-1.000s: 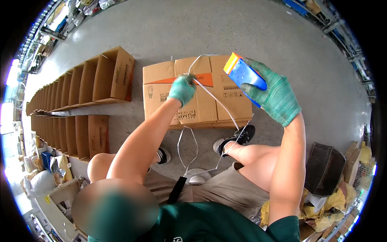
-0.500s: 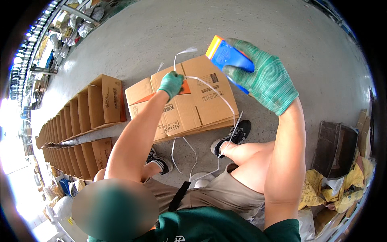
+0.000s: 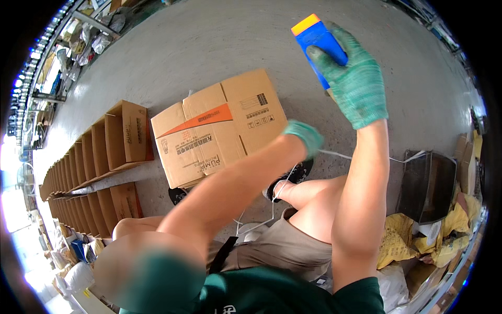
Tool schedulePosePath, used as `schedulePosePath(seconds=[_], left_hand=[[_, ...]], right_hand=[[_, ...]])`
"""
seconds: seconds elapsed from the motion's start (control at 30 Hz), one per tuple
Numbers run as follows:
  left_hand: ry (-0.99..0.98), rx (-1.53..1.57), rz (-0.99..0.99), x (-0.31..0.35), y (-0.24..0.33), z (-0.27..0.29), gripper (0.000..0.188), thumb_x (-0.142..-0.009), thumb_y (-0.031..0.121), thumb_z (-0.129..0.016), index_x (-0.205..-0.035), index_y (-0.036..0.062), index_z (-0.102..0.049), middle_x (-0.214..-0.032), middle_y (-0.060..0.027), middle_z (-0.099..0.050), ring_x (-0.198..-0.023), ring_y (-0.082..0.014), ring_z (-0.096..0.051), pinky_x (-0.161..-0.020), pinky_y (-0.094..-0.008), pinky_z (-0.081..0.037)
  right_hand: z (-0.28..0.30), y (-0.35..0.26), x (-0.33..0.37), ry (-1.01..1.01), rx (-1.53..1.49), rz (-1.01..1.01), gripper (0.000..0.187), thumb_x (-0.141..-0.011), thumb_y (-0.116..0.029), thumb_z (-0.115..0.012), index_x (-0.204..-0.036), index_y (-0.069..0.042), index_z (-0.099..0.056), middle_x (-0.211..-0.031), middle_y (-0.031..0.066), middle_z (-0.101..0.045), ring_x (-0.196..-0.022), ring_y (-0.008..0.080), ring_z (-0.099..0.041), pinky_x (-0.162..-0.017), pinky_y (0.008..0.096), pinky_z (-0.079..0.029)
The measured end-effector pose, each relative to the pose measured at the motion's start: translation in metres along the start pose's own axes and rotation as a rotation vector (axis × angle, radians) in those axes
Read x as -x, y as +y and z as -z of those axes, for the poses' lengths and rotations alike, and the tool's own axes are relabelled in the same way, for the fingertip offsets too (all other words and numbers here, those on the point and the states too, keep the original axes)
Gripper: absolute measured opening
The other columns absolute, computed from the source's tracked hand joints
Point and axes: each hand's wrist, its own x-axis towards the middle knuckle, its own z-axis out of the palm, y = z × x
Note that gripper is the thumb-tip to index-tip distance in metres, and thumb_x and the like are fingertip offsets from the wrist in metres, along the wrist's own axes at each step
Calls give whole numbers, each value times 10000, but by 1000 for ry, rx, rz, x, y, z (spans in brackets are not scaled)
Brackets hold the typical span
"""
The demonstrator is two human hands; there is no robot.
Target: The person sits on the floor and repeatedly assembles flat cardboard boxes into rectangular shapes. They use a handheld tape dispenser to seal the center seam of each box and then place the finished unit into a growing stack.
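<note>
My right hand (image 3: 358, 78), in a green knitted glove, is closed round a blue block-shaped object with an orange end (image 3: 320, 44), raised above the floor; its exact kind is unclear. Blurred by motion, my gloved left hand (image 3: 306, 137) is beside the near right corner of a stack of flattened cardboard cartons (image 3: 209, 131). A thin white plastic strap (image 3: 340, 154) trails rightward from that hand, which looks closed on it, though its fingers are partly hidden. More strap (image 3: 273, 206) hangs in loops by my right leg.
Rows of upright open cartons (image 3: 112, 138) stand to the left. A dark crate (image 3: 428, 186) sits at the right, with crumpled yellow sacks (image 3: 402, 238) below it. Racks with bagged goods (image 3: 99, 42) line the far left, and my shoes (image 3: 293, 175) are close to the carton stack.
My left hand has swept from the top of the cartons to the right, pulling the strap off them. My right hand has lifted the blue object farther up and away.
</note>
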Motion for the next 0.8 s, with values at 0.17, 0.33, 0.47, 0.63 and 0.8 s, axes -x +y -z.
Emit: schedulePosePath(seconds=[0.17,0.33,0.47,0.63,0.8], left_hand=[[-61,-448,79,113,0,50,192,-801,171,-688,-973,152,-772,-969,-74,-745,-906,-292,-713,-769,-404,-504],[-59,-310,-21,185,63,100,167,-773,138,-687,-913,83,-759,-926,-61,-741,-877,-230,-705,-725,-393,-505],[127,-488,-177,242,140,109,155,-791,124,-675,-913,65,-750,-933,-59,-733,-876,-220,-701,-719,-382,-517],[223,-427,-260,287,146,97,168,-801,120,-676,-938,54,-747,-934,-76,-733,-883,-229,-704,-732,-383,-528],[281,-411,-340,312,143,93,182,-811,117,-676,-963,43,-743,-934,-93,-733,-890,-237,-707,-744,-384,-539]], right_hand=[[8,27,-12,18,66,116,553,-860,-395,-746,-1321,-126,-600,-1015,128,-727,-865,226,-708,-797,377,-569],[-2,17,-4,-44,59,26,584,-874,-345,-746,-1375,-111,-559,-1126,139,-693,-968,219,-679,-859,356,-549],[16,39,1,-77,-82,112,581,-890,-331,-735,-1386,-91,-549,-1280,126,-637,-1120,220,-625,-945,349,-515],[-1,42,6,-67,23,90,572,-896,-329,-734,-1386,-95,-553,-1173,88,-671,-1001,170,-654,-834,315,-544],[10,24,15,-45,-79,64,562,-901,-358,-729,-1372,-100,-566,-1003,65,-695,-793,106,-650,-675,257,-536]])
